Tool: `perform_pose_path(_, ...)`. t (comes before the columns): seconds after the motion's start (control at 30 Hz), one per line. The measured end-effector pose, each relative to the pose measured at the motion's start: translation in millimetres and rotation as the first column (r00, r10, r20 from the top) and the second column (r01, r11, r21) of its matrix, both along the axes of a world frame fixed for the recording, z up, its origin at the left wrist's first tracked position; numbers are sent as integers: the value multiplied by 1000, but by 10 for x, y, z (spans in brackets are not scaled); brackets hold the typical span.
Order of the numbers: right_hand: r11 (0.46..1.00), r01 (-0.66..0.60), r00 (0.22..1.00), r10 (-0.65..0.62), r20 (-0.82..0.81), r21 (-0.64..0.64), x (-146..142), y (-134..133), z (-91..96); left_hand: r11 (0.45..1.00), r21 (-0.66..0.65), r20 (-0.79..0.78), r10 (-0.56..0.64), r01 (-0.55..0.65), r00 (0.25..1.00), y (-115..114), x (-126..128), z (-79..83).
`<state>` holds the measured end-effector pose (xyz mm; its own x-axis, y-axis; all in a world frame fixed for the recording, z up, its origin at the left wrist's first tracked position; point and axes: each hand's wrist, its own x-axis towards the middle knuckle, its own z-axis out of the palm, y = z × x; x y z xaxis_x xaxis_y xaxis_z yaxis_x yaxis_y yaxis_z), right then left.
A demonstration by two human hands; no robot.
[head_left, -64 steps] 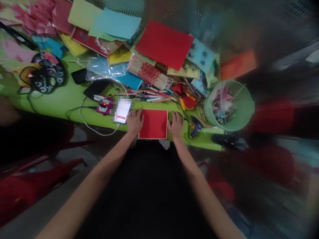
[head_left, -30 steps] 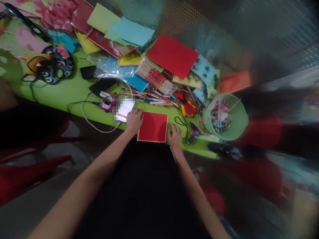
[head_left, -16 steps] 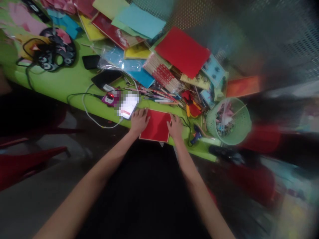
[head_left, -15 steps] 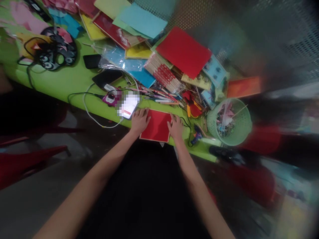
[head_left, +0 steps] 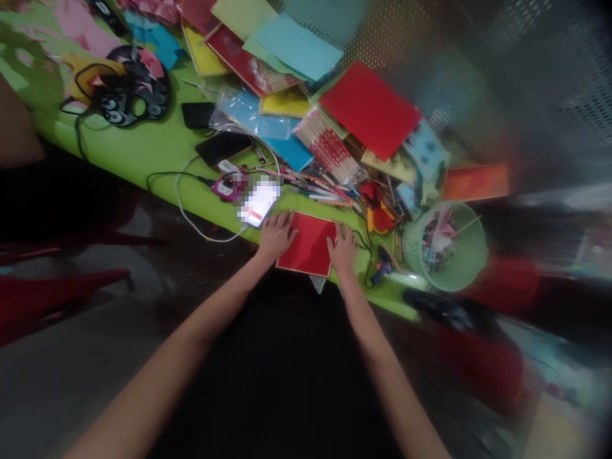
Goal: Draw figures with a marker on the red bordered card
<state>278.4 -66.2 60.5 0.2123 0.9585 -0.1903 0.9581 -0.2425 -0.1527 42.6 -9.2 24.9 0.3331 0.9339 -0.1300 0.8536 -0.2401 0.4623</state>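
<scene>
A red square panel with thin pale edging lies at the near edge of the green table, between my two hands. My left hand rests over its left side, thumb on the red face and fingers stretched towards the upper corner. Along the right side lies my right hand, its thumb at the red edge and its fingers spread outside it. A greyish corner of something pokes out below the panel. Just beyond my left hand is a lit phone with a white cable, its screen partly pixelated.
Pencils and sticks, bagged chopsticks and coloured sheets crowd the far side. To the right are orange-handled pliers, a glue gun and a green basket of scraps. A black mask lies left.
The view has shifted, so the table's things appear farther right. Both hands stay at the panel's sides. More of the greyish corner shows below it.
</scene>
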Motion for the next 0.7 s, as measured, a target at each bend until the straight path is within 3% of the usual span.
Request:
perform_pose_path(0.1, 999, -2, 1000, 2, -4, 35, -100, 19, -3, 1000, 2, 12, -15, 15, 1000, -18, -34, 0)
perform_pose_path(0.3, 985, -148, 988, 151, -31, 89, -321, 122, -28, 1000, 0, 19, -11, 11, 1000, 17, -3, 21)
perform_pose_path(0.7, 983, -166, 983, 170, -62, 74, -353, 180, -80, 1000, -29, 58, -6, 8, 998, 37, 13, 61)
